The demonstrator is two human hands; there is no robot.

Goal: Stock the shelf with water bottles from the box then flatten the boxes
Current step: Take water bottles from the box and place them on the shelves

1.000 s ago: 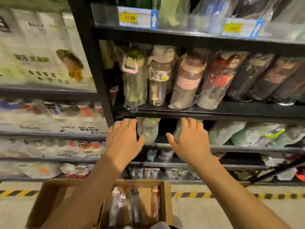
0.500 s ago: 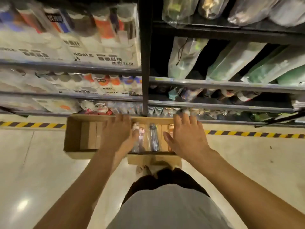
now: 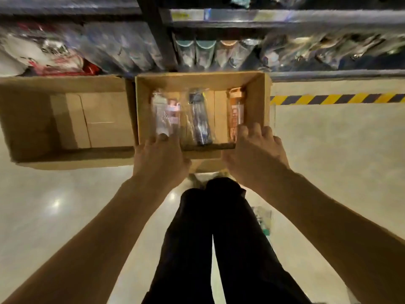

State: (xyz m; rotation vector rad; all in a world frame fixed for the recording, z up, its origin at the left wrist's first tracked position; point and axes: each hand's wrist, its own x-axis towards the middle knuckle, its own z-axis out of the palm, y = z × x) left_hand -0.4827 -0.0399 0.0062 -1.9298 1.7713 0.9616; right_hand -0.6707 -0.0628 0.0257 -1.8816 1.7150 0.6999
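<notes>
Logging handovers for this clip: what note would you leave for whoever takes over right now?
Left hand: open, fingertips at the near end of the pink bottle, no grip visible.
Right hand: fingers over the near end of the orange bottle, grip unclear.
Those two and the blue bottle between them lie wrapped in the right box, on the floor in front of the shelf.
Done: the left box holds no bottles.
Left: shelve three bottles, flatten both boxes.
</notes>
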